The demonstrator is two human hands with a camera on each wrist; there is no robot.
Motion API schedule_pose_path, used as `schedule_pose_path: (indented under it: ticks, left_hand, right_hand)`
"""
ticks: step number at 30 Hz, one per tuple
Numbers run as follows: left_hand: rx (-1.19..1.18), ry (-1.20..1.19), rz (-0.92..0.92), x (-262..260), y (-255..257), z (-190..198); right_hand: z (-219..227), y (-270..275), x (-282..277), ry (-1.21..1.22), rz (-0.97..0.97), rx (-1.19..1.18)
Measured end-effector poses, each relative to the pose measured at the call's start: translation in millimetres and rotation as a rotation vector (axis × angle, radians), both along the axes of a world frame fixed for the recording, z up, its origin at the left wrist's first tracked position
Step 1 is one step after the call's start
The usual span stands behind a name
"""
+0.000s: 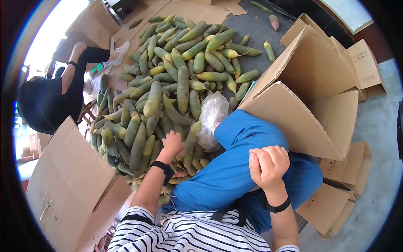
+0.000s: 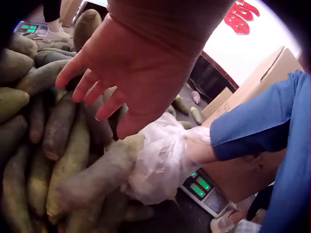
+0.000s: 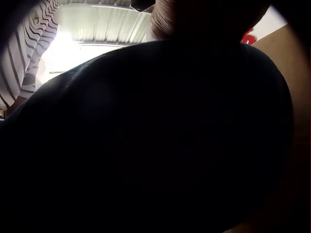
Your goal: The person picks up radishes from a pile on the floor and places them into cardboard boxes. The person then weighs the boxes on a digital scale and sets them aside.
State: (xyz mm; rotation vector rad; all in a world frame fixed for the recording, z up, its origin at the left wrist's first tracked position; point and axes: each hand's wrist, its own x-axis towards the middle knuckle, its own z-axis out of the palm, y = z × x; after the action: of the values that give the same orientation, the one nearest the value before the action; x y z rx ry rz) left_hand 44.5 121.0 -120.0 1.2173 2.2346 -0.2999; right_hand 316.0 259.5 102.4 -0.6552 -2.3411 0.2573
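Lying heaped on the floor, long green radishes (image 1: 183, 90) surround the left hand (image 1: 173, 144), its fingers extended, gripping nothing; the right hand (image 1: 269, 166) curls fist-like above blue trousers (image 1: 247, 134). Carton (image 1: 365, 66) print is too small to read.

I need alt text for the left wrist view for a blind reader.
A bare left hand, fingers apart, hangs over a heap of long green-grey vegetables. A crumpled translucent plastic bag surrounds an ankle below a blue trouser leg.
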Motion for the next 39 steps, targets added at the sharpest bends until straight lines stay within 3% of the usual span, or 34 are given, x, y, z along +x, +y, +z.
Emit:
schedule_pose_path:
  ticks: [5, 8, 10, 15, 17, 20, 23, 27, 29, 30, 31, 32, 34, 39]
  left_hand:
    - [0.027, 0.104, 0.037, -12, -21, -26]
    - [0.209, 0.114, 0.149, -23, -18, -15]
    - [0.517, 0.165, 0.33, -38, -10, -2]
    - [0.775, 0.426, 0.403, -94, 13, 3]
    - [0.756, 0.387, 0.411, -119, 24, -17]
    - [0.495, 0.024, 0.576, -143, 41, -54]
    - [0.446, -0.094, 0.631, -136, 50, -71]
    - [0.562, -0.006, 0.701, -124, 51, -81]
    - [0.622, -0.073, 0.703, -133, 47, -89]
    - [0.603, -0.534, 1.002, -134, 47, -79]
    - [0.645, -0.65, 1.161, -117, 50, -42]
    - [0.694, -0.791, 1.23, -114, 43, -34]
    - [0.534, -1.024, 1.185, -111, 16, -14]
    - [0.707, -1.116, 1.091, -26, -2, 84]
  right_hand:
    - [-4, 1, 4, 0.007, -0.003, 0.024]
    - [-5, 1, 5, -0.007, -0.007, 0.03]
    - [-5, 2, 5, -0.002, -0.002, 0.03]
    - [-4, 0, 2, -0.005, -0.018, 0.018]
    - [-7, 2, 5, -0.01, -0.007, 0.028]
    - [-7, 2, 4, -0.008, -0.013, 0.028]
    - [-7, 2, 4, -0.009, -0.018, 0.025]
    - [-8, 3, 7, -0.005, -0.036, 0.001]
    - [-8, 4, 7, 0.001, -0.04, 0.003]
    - [-7, 5, 8, 0.005, -0.039, 0.006]
    - [-5, 7, 8, 0.015, -0.032, -0.005]
    - [-5, 7, 8, 0.032, -0.035, -0.003]
    - [-7, 6, 9, 0.054, -0.076, 0.011]
    - [-11, 3, 13, 0.148, -0.052, 0.006]
